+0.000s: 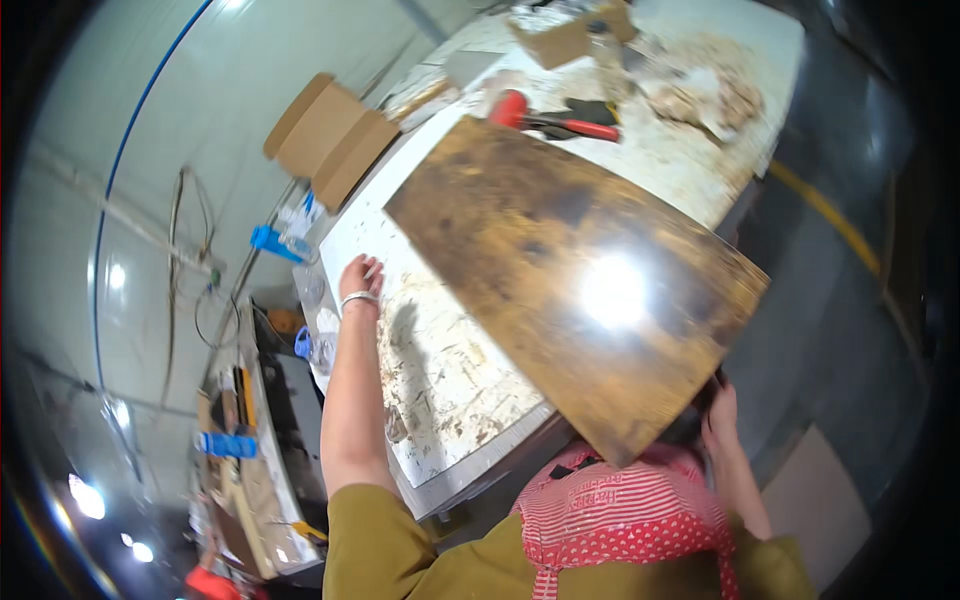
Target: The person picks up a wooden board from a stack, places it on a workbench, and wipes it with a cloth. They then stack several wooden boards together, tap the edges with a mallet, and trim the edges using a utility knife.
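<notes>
A large rectangular wooden board (520, 225), mottled brown and glossy with a bright light reflection, lies slanted across the white-topped table (430, 440). Its near corner juts past the table edge towards my apron. At the board's near right edge is my right hand (719, 418), closed against it, with the fingertips partly hidden. My left hand (361, 279) is over the table's left side, apart from the board. Its fingers are curled around something small and pale that I cannot make out.
Beyond the board lie a red-headed mallet (510, 108), dark gloves (585, 112), a crumpled cloth (705, 100) and a cardboard box (570, 38). An open carton (330, 135) and a blue bottle (275, 243) stand at the left. A cardboard sheet (818, 505) leans at right.
</notes>
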The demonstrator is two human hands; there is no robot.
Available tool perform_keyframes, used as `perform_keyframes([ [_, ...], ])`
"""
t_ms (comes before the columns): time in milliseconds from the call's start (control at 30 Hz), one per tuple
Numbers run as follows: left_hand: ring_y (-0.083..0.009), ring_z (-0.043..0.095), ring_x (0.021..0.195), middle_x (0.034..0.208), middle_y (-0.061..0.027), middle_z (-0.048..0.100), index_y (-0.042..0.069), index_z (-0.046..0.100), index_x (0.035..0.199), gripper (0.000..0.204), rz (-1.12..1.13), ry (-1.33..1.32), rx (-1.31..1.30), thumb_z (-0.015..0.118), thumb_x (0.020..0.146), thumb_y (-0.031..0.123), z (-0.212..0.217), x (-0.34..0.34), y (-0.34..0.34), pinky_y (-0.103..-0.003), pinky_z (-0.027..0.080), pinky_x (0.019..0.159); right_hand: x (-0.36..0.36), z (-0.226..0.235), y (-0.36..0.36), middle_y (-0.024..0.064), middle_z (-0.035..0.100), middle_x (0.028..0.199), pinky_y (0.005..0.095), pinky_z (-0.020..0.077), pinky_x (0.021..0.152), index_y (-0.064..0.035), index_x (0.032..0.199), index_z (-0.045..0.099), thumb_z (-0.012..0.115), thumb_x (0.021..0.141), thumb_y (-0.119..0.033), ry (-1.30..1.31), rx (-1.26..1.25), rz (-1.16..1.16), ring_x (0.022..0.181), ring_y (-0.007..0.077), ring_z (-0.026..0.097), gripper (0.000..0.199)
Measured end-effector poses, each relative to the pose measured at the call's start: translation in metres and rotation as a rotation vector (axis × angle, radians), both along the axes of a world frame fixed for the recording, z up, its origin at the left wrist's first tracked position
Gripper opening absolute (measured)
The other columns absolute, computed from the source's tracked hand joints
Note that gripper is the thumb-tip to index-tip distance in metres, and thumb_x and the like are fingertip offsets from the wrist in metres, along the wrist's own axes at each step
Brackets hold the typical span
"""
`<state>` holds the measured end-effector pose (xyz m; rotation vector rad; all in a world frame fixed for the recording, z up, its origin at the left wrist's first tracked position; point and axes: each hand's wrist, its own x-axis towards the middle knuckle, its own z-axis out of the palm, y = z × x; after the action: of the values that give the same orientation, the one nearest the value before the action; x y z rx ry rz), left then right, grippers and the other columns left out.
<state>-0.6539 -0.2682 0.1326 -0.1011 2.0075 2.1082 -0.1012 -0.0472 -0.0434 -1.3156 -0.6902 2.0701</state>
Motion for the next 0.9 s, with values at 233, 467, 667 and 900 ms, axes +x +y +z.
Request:
perform_keyframes([
  [233,-0.0169,0.061,0.080,0.108,-0.0100,0.062,0.008,0.048,0.122,0.035,-0.159,-0.066,-0.053,0.054,0.088,0.014,-0.094,-0.034,0.039,-0.025,0.053,0.058,-0.044,0.049,-0.028,0.0145,0.061,0.103,0.0356,0.0505,0.074,0.0018,0.117,0.051,0.046,0.092,-0.017,0.252,-0.123,-0.173,0.093,0.0243,0.060,0.032],
  [467,-0.0234,0.059,0.096,0.113,-0.0127,0.061,0.004,0.049,0.125,0.048,-0.391,0.295,-0.472,0.039,0.079,-0.005,-0.157,-0.111,0.073,-0.032,0.047,0.080,-0.059,0.059,-0.019,0.0147,0.061,0.103,0.0356,0.0503,0.074,0.0016,0.116,0.052,0.047,0.092,-0.019,0.186,-0.100,-0.107,0.093,0.0247,0.060,0.032],
  [667,-0.0222,0.060,0.096,0.107,-0.0165,0.063,0.001,0.052,0.120,0.046,-0.460,0.422,-0.661,0.035,0.078,-0.007,-0.141,-0.099,0.081,-0.032,0.048,0.082,-0.053,0.060,-0.013,0.0148,0.061,0.103,0.0356,0.0500,0.073,0.0015,0.116,0.053,0.047,0.092,-0.020,0.145,-0.083,-0.132,0.093,0.0249,0.060,0.033],
  [900,-0.0252,0.063,0.085,0.097,-0.0171,0.064,0.001,0.054,0.113,0.031,-0.391,0.186,-0.310,0.039,0.085,0.002,-0.141,-0.077,0.089,-0.036,0.052,0.068,-0.058,0.050,-0.006,0.0150,0.061,0.103,0.0356,0.0498,0.073,0.0013,0.115,0.054,0.048,0.091,-0.021,0.168,-0.107,-0.157,0.093,0.0253,0.060,0.033],
])
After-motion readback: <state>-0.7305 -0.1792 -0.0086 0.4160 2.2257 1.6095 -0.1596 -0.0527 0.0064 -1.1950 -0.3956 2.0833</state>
